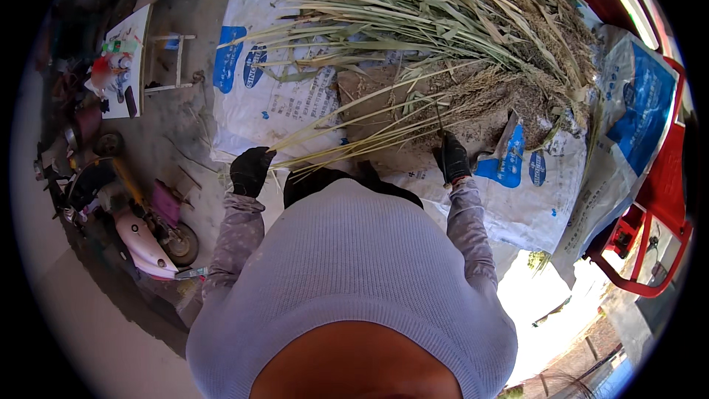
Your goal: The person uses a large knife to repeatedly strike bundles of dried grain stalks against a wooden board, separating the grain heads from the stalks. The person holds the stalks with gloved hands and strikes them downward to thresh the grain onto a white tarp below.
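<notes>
My left hand [251, 171], in a black glove, is closed round the thin ends of several long pale-yellow stalks [347, 139]. These stalks run to the right, and their bushy seed heads [480, 92] lie over a brown patch of sacking strewn with loose grain [377, 107]. In a black glove too, my right hand [453, 159] is closed beside the lower edge of the seed heads. A thin dark strip sticks up from its fingers, too small to name. Beyond both hands a large heap of green and yellow stalks [413, 7] covers the white sacks [284, 103].
Red metal machinery [657, 185] stands at the right, with a blue-and-white sack [628, 111] against it. On the left are a pink-and-white scooter [140, 240] and a small white table [127, 52] with odds and ends on it, near a light metal frame [179, 63].
</notes>
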Available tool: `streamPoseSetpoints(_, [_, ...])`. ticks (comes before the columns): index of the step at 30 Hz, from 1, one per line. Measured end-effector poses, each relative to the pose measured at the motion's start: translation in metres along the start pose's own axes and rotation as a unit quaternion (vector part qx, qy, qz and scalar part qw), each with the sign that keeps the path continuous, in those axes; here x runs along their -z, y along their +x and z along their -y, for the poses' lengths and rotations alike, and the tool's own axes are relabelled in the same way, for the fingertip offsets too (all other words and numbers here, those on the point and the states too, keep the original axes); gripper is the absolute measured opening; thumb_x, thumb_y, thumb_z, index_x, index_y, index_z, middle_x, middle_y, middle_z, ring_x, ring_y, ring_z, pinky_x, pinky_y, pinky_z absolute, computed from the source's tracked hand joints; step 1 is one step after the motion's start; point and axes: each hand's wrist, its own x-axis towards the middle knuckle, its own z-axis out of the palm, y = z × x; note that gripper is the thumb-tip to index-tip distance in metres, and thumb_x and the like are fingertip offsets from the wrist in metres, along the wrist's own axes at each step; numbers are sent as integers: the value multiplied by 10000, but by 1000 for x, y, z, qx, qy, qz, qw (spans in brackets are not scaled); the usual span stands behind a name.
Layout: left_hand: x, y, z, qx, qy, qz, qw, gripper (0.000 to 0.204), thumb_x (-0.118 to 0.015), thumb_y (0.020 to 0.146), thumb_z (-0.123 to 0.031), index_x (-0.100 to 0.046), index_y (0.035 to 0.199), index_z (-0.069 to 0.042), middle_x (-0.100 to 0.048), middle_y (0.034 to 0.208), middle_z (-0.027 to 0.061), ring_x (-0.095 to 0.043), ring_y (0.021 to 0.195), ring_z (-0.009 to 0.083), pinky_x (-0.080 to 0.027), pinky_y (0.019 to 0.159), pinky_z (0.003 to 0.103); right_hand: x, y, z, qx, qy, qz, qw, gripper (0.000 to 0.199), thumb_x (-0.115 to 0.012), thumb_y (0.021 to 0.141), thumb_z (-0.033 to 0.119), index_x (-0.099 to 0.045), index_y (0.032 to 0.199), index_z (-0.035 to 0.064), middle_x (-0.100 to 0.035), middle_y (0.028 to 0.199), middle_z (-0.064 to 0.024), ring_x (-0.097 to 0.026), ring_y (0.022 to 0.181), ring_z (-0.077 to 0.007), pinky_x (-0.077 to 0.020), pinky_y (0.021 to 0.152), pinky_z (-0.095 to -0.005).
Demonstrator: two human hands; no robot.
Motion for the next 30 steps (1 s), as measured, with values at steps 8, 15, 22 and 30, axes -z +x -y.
streamPoseSetpoints(8, [9,-6,-16,-59,128,12,990,239,-607,817,-303,-648,939,-101,-588,673,71,-580,629,251,-443,549,378,-52,-2,106,76,123,200,969,580,-658,763,403,-513,1178,23,-586,1089,-214,-573,996,-349,-464,823,-385])
streamPoseSetpoints(15, [-3,-12,-15,-23,30,25,999,277,-588,833,-311,-639,982,-83,-619,764,91,-600,706,277,-464,607,381,-75,10,149,76,186,325,924,654,-637,756,450,-488,1191,-15,-575,1104,-233,-551,1027,-373,-441,874,-397])
streamPoseSetpoints(22, [-7,-12,3,67,-108,126,984,313,-636,792,-303,-644,943,-29,-646,918,147,-620,853,283,-478,756,368,-104,15,256,190,87,447,870,617,-610,778,458,-508,1159,-17,-588,1083,-218,-567,1008,-364,-442,865,-403])
streamPoseSetpoints(30, [12,1,9,122,-87,128,980,270,-679,758,-296,-674,823,-34,-633,708,143,-605,655,257,-463,612,350,-175,-1,256,130,256,432,855,642,-586,794,518,-514,1118,-32,-598,1051,-210,-570,1017,-335,-438,860,-378])
